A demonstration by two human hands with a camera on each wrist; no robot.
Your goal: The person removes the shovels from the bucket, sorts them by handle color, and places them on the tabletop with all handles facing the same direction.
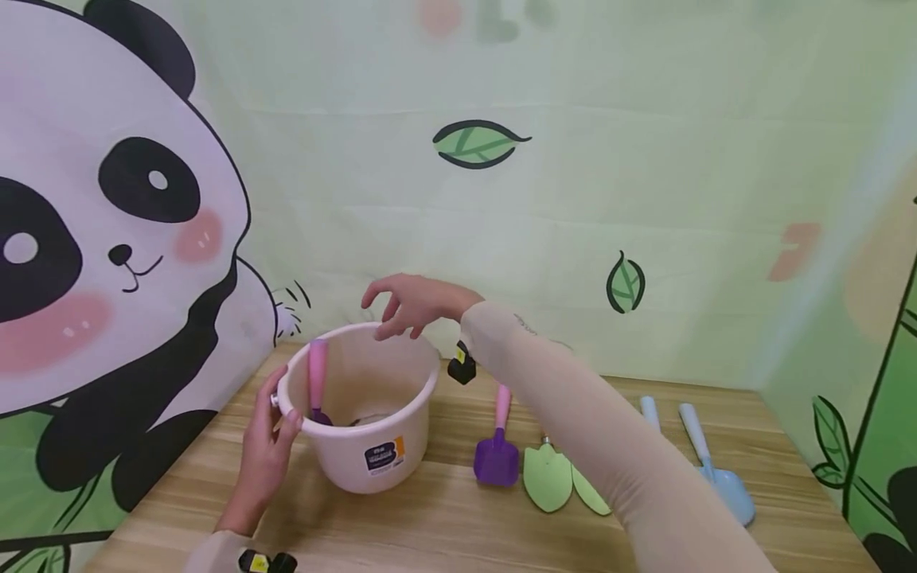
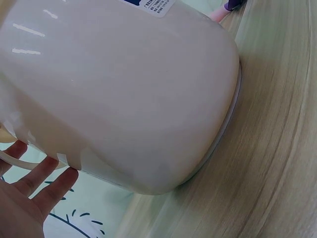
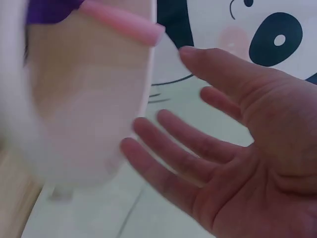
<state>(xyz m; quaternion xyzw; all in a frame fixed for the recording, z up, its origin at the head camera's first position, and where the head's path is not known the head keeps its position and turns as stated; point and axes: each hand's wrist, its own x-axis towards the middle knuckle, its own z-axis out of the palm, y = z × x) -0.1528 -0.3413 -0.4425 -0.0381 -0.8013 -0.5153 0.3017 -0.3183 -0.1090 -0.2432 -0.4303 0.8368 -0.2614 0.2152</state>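
A pale pink bucket [image 1: 337, 458] stands upright on the wooden table, with a label on its front. My left hand [image 1: 265, 458] grips its left rim, thumb over the edge and fingers along the outer wall; those fingers touch the wall in the left wrist view. Inside the bucket leans a toy shovel [image 1: 318, 378] with a pink handle and purple blade, its lower end partly hidden. Something greyish at the bottom is too hidden to tell. Over the bucket's far rim hovers my right hand [image 1: 415, 304], fingers loosely spread and holding nothing, as the right wrist view also shows.
Right of the bucket lie a purple shovel [image 1: 497, 458] with a pink handle, two green trowels [image 1: 548, 477] and a blue shovel [image 1: 731, 489]. Another blue handle [image 1: 649, 412] is partly covered by my right sleeve. A panda-printed cloth [image 1: 473, 215] hangs behind the table.
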